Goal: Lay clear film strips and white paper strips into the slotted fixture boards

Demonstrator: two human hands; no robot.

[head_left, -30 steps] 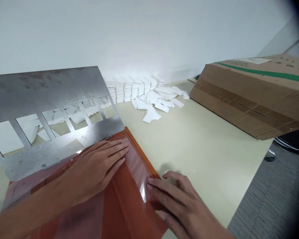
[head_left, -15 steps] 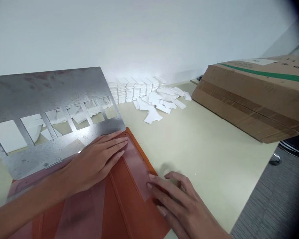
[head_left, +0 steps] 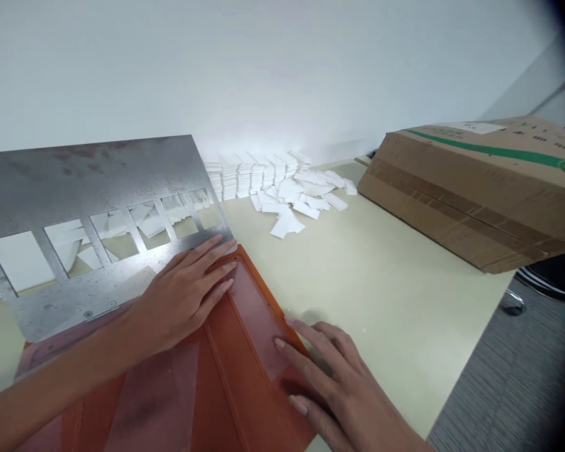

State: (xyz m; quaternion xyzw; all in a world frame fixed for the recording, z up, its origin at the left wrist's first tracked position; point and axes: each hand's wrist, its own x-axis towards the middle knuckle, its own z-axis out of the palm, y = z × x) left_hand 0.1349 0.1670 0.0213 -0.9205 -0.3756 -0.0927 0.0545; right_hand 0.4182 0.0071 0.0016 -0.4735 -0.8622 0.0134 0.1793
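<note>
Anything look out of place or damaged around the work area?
Loose white pieces lie scattered beside the neat white stacks, overlapping at odd angles. The raised metal plate also has reddish smears and dark specks.

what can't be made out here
In the head view:
Orange rectangular tray: near part cut off by the bottom edge; some covered by the left hand.
Grey metal plate with rectangular windows: left end cut off by the left edge.
Brown cardboard box: any print on its white label too small to read.
</note>
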